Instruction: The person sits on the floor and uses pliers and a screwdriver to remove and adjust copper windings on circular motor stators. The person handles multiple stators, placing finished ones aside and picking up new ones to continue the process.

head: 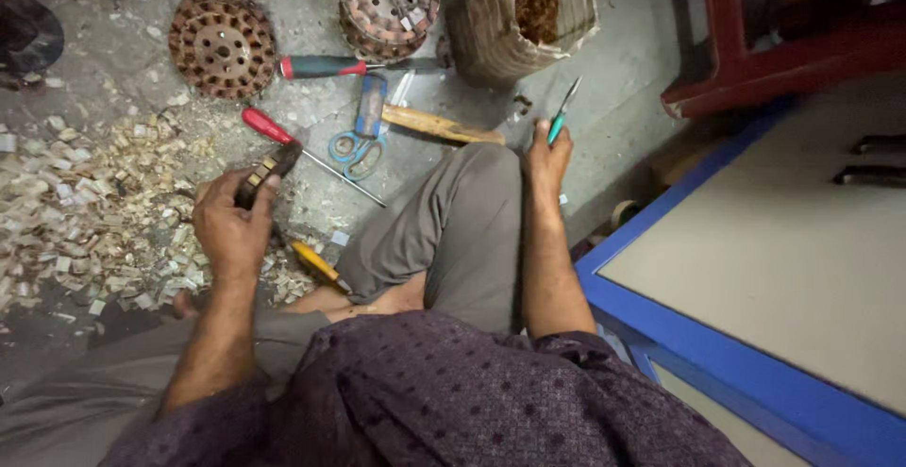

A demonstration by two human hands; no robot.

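A small brown slotted part (267,170) is being gripped by the left hand (229,226), fingers closed around it. At two o'clock, the right hand (547,158) is clasping a teal-handled tool (562,113); its tip looks liable to slip and jab.

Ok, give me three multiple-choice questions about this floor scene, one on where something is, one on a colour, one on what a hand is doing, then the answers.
1. Where do the blue-handled scissors lie?
A. on the blue-edged cabinet
B. on the concrete floor beyond the bent knee
C. inside the woven sack

2. What colour is the handle of the thin tool in the right hand?
A. teal
B. yellow
C. red

3. What is the left hand doing?
A. lying flat and empty
B. gripping a wooden hammer
C. holding a small dark round part above the pile of pale scraps

Answers: B, the scissors rest on the floor between a red-handled screwdriver and a wooden handle. A, a teal grip shows above the fingers. C, the fingers are closed round the part.
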